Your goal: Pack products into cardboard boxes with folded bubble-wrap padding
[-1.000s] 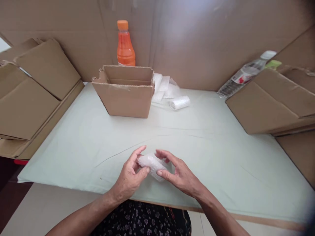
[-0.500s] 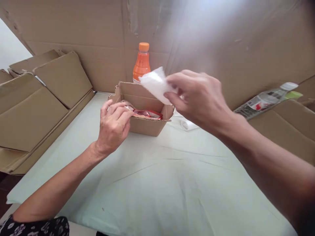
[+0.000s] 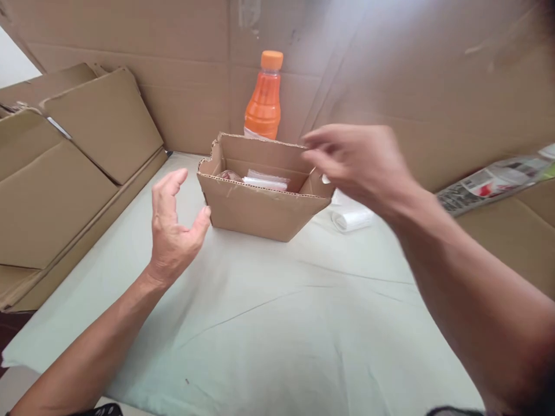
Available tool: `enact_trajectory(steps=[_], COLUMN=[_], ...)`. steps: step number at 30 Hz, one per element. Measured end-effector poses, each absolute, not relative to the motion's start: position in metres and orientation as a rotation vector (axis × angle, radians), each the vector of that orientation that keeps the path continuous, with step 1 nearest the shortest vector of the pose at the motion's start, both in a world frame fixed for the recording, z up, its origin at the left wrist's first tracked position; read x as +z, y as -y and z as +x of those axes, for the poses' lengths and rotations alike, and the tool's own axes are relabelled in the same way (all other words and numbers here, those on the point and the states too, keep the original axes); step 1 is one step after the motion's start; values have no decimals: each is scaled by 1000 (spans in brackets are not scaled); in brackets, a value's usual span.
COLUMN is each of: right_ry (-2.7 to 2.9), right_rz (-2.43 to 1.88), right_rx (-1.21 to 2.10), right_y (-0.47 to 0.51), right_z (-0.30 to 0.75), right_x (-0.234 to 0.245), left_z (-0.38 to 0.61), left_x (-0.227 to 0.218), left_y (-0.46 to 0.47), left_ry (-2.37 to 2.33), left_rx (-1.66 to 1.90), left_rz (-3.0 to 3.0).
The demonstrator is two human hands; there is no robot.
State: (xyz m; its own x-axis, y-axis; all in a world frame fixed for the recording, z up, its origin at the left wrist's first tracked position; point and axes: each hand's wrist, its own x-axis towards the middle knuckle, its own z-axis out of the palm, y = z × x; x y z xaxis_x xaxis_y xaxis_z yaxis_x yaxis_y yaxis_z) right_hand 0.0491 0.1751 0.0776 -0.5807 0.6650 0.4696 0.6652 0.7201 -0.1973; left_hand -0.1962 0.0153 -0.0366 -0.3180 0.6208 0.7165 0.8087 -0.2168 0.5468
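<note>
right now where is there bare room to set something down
Pale green cloth lies bare, save creases and a speck, in front of the open brown cardboard box, between left forearm and right forearm. It is crowded behind the box, by the orange-capped orange bottle, and at the box's right, by rolled white translucent wrap.

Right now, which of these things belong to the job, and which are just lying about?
Seem part of the job:
open cardboard box, left hand and right hand close by
white piece inside
perhaps the white roll nearby

Probably just lying about:
orange bottle behind the box
clear bottle, far right
folded cardboard, left
</note>
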Motion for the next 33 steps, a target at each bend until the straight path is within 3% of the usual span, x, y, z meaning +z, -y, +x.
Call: enact_trajectory(steps=[4, 10, 15, 20, 27, 33], right_ry=[1963, 2123, 1895, 1842, 2070, 2340], right_rz=[-1163, -1216, -1288, -1201, -741, -764], right_rx=[219, 784, 727, 695, 1040, 925], right_y=[-149, -143, -130, -99, -136, -167], right_z=[124, 89, 124, 176, 43, -83], right_x=[43, -39, -43, -51, -54, -86], left_z=[-216, -201, -147, -102, -138, -182], left_x=[-69, -78, -67, -74, -93, -102], left_y=[-16, -52, -41, 45, 120, 75], left_ry=[2205, 2149, 2077, 2219, 2419, 2380], left_rx=[-1775, -2241, -2263, -2138, -2044, -2126], left_rz=[-1775, -1910, -1943, -2092, -1476, -1448])
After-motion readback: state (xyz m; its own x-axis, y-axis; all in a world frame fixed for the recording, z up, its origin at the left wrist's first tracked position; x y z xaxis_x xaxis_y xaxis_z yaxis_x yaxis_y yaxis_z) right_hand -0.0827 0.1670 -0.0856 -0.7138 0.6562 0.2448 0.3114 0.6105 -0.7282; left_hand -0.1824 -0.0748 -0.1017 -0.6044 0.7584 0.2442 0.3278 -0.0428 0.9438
